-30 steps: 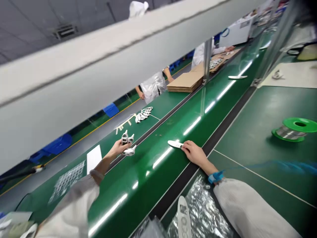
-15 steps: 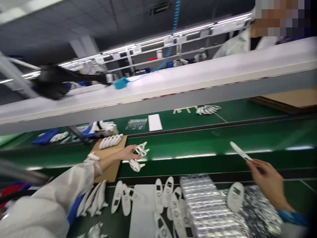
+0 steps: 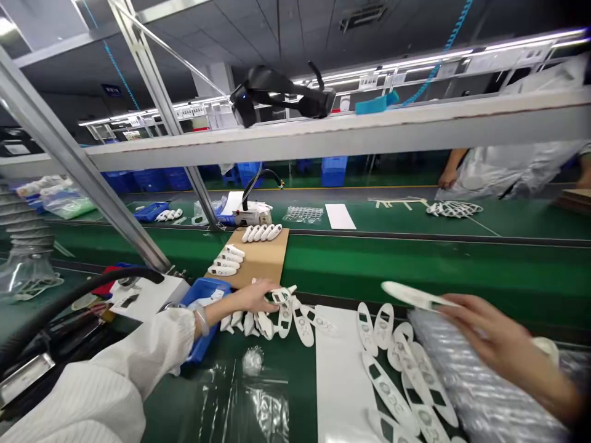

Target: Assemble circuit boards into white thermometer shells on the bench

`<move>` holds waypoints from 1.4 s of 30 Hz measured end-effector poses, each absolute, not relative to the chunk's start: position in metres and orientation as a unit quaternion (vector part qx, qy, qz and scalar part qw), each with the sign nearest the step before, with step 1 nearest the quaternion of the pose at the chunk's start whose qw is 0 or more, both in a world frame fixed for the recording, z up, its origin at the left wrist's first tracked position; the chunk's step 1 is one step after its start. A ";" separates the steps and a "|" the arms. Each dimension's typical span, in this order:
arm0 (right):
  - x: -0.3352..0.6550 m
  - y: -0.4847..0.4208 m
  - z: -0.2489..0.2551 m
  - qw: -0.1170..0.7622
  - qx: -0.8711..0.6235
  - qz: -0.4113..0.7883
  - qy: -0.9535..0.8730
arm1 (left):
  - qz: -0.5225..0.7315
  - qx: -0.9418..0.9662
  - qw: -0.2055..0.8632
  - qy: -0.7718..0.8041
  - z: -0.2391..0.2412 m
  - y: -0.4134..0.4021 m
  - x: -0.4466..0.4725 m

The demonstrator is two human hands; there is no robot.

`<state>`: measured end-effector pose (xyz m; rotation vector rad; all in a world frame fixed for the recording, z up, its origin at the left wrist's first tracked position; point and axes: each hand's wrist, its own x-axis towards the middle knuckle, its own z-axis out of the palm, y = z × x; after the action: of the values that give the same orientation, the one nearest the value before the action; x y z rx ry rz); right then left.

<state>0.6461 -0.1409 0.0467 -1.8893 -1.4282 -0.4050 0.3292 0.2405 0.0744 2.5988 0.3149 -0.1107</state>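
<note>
The long white shell lay nearly level over the green conveyor belt, tip pointing left, its right end pinched by fingers of the right hand, while the outstretched left hand clutched smaller shells.

Head-height view, forward-down over workbench

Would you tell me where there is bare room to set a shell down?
The green belt right of the cardboard sheet is bare; so is the middle of the white sheet. Shells crowd around the left hand and beside the bubble wrap.
</note>
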 end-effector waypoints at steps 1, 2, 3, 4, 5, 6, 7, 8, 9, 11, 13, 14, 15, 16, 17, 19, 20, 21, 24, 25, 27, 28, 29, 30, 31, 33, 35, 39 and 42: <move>0.612 -0.114 0.051 0.311 -0.706 -0.146 -0.619 | -0.025 0.961 0.251 0.114 0.073 0.242 0.321; 0.577 -0.086 0.053 0.252 -0.693 -0.136 -0.662 | -0.008 0.963 0.244 0.114 0.073 0.244 0.314; 0.543 -0.057 0.053 0.187 -0.689 -0.130 -0.688 | 0.010 0.964 0.238 0.115 0.073 0.244 0.307; 0.511 -0.029 0.050 0.124 -0.680 -0.126 -0.711 | 0.028 0.965 0.233 0.117 0.073 0.243 0.300; 0.482 -0.004 0.047 0.068 -0.680 -0.124 -0.719 | 0.044 0.965 0.229 0.117 0.072 0.241 0.292; 0.457 0.018 0.042 0.050 -0.679 -0.123 -0.722 | 0.057 0.966 0.225 0.117 0.072 0.238 0.284; 0.437 0.034 0.037 0.039 -0.676 -0.123 -0.725 | 0.068 0.966 0.222 0.115 0.072 0.233 0.276; 0.422 0.045 0.033 0.027 -0.675 -0.121 -0.727 | 0.076 0.966 0.219 0.112 0.072 0.227 0.267; 0.412 0.050 0.031 0.020 -0.676 -0.121 -0.727 | 0.082 0.967 0.214 0.110 0.073 0.221 0.258; 0.407 0.045 0.032 0.007 -0.682 -0.125 -0.720 | 0.088 0.969 0.201 0.112 0.073 0.206 0.242; 0.418 0.024 0.040 -0.004 -0.697 -0.133 -0.704 | 0.083 0.973 0.184 0.114 0.072 0.194 0.232; 0.426 0.009 0.045 -0.007 -0.708 -0.139 -0.693 | 0.076 0.975 0.176 0.112 0.071 0.189 0.230; 0.435 -0.006 0.050 -0.009 -0.719 -0.145 -0.679 | 0.068 0.978 0.167 0.107 0.069 0.184 0.231; 0.444 -0.022 0.054 -0.010 -0.732 -0.153 -0.664 | 0.057 0.981 0.159 0.100 0.067 0.180 0.234; 0.453 -0.038 0.056 -0.009 -0.744 -0.160 -0.649 | 0.046 0.983 0.151 0.093 0.063 0.177 0.239; 0.465 -0.066 0.056 -0.003 -0.764 -0.175 -0.621 | 0.022 0.987 0.134 0.082 0.054 0.171 0.255; 0.469 -0.078 0.054 0.002 -0.771 -0.180 -0.610 | 0.009 0.989 0.126 0.079 0.049 0.168 0.264; 0.471 -0.088 0.051 0.007 -0.776 -0.184 -0.603 | -0.004 0.990 0.118 0.079 0.043 0.166 0.274; 0.472 -0.109 0.037 0.022 -0.781 -0.187 -0.596 | -0.039 0.990 0.101 0.089 0.027 0.159 0.300; 0.471 -0.115 0.033 0.026 -0.780 -0.186 -0.597 | -0.048 0.990 0.100 0.091 0.023 0.158 0.307; 0.468 -0.123 0.026 0.037 -0.779 -0.183 -0.599 | -0.065 0.988 0.106 0.088 0.019 0.158 0.317; 0.466 -0.126 0.024 0.041 -0.778 -0.181 -0.601 | -0.072 0.988 0.112 0.084 0.019 0.159 0.319; 0.464 -0.129 0.022 0.047 -0.776 -0.178 -0.603 | -0.077 0.987 0.120 0.080 0.021 0.161 0.321; 0.462 -0.131 0.020 0.056 -0.774 -0.175 -0.606 | -0.080 0.985 0.130 0.075 0.023 0.163 0.320; 0.460 -0.132 0.018 0.068 -0.769 -0.173 -0.611 | -0.079 0.984 0.140 0.072 0.027 0.166 0.318; 0.455 -0.133 0.014 0.100 -0.758 -0.167 -0.623 | -0.060 0.983 0.160 0.072 0.037 0.170 0.305; 0.448 -0.133 0.010 0.133 -0.752 -0.160 -0.626 | -0.012 0.980 0.176 0.089 0.047 0.171 0.280; 0.431 -0.132 0.004 0.200 -0.742 -0.148 -0.623 | 0.093 0.959 0.195 0.184 0.049 0.145 0.189; 0.410 -0.130 0.002 0.293 -0.724 -0.119 -0.613 | 0.121 0.936 0.215 0.252 0.027 0.107 0.104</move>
<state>0.4105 -0.1298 0.0017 -1.9273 -1.6340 -0.3182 0.1035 0.1070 0.0269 2.5955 0.6987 0.3364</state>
